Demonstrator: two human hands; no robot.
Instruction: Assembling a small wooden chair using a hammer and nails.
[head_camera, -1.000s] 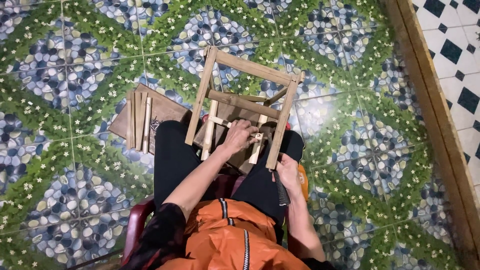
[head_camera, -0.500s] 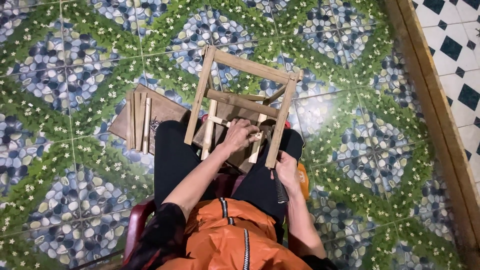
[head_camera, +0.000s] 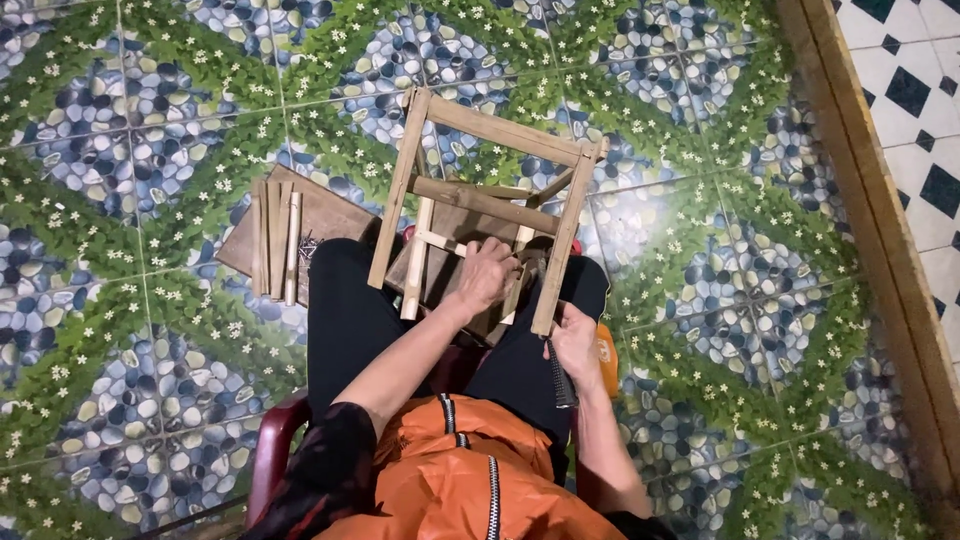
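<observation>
A bamboo frame (head_camera: 500, 130) of several joined sticks leans on my knees, its far end resting toward the floor. My left hand (head_camera: 487, 275) grips a short cross stick inside the frame's lower part. By my right thigh, my right hand (head_camera: 575, 340) holds a dark knife-like tool (head_camera: 562, 378) whose blade points back toward me, close to the frame's right leg. I sit on a red plastic chair (head_camera: 275, 455) in black trousers and an orange jacket.
A brown wooden board (head_camera: 330, 215) lies on the floor to my left with several cut bamboo sticks (head_camera: 275, 240) on it. The floor is patterned tile with pebbles and leaves. A wooden threshold (head_camera: 870, 200) runs along the right, with black-and-white tiles beyond.
</observation>
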